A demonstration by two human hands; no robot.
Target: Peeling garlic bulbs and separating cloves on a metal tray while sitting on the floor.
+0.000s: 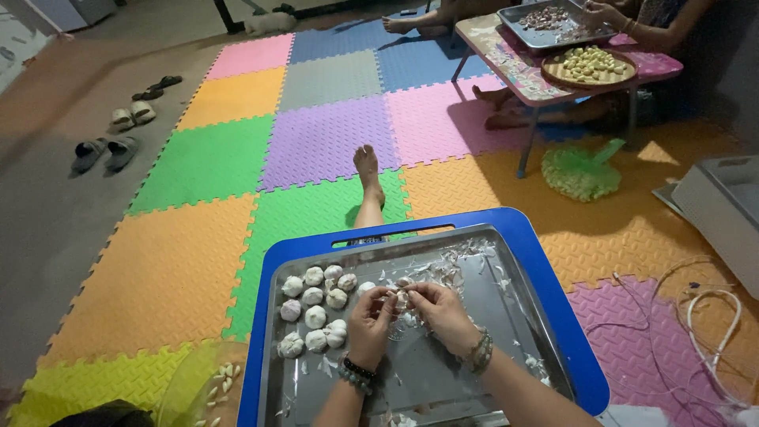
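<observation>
My left hand [370, 321] and my right hand [439, 313] meet over a metal tray [514, 316] and together pinch a small garlic piece [401, 300] between their fingertips. Both wrists wear bead bracelets. A cluster of several whole garlic bulbs [316, 308] lies on the tray just left of my left hand. Papery garlic skins [451, 265] are scattered across the tray's far side. The tray rests on a blue low table [553, 292].
My bare foot [368, 170] stretches out on colourful foam floor mats [205, 158]. Another person sits at a pink low table [514, 75] with a tray and a basket of peeled cloves [589, 65]. A green net bag [581, 172], sandals [118, 130], white cables [711, 332].
</observation>
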